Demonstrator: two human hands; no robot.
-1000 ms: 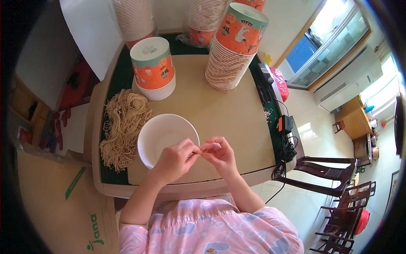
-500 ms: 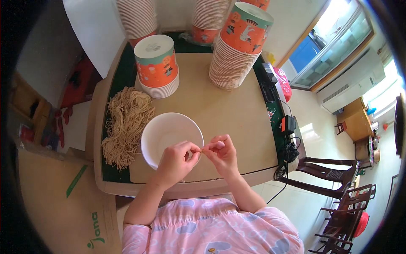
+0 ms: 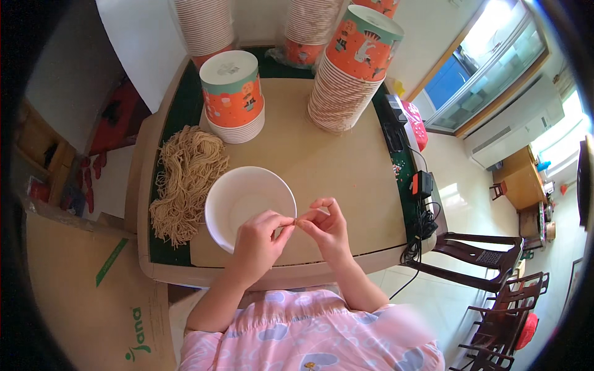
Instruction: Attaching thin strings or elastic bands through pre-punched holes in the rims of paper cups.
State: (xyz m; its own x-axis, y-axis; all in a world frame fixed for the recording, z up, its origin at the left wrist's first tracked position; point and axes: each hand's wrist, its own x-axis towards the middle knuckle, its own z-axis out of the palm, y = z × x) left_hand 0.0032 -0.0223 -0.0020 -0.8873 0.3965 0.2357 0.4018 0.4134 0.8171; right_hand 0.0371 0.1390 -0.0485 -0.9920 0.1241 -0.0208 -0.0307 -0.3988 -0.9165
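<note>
A white paper tub (image 3: 247, 201) stands open side up near the table's front edge. At its right rim, the thumb and fingertip of my left hand (image 3: 260, 238) are pinched together. The fingertips of my right hand (image 3: 325, 229) meet them there, thumb against forefinger, with the other fingers curled up loosely. A tiny bit of tan string (image 3: 296, 222) shows between the two pinches; most of it is hidden by the fingers. To the left of the tub lies a loose heap of tan strings (image 3: 185, 185).
Behind stand a short upside-down stack of orange and green tubs (image 3: 232, 102) and a taller stack (image 3: 352, 74) with strings along its rims. More wrapped stacks (image 3: 204, 28) are at the back. A power strip and black cables (image 3: 421, 222) line the right edge, beside a wooden chair (image 3: 476, 256).
My right hand's outer fingers have uncurled slightly, while both pinches stay at the rim. A pale pink blur now shows over my clothing at the lower right. The view has shifted slightly.
</note>
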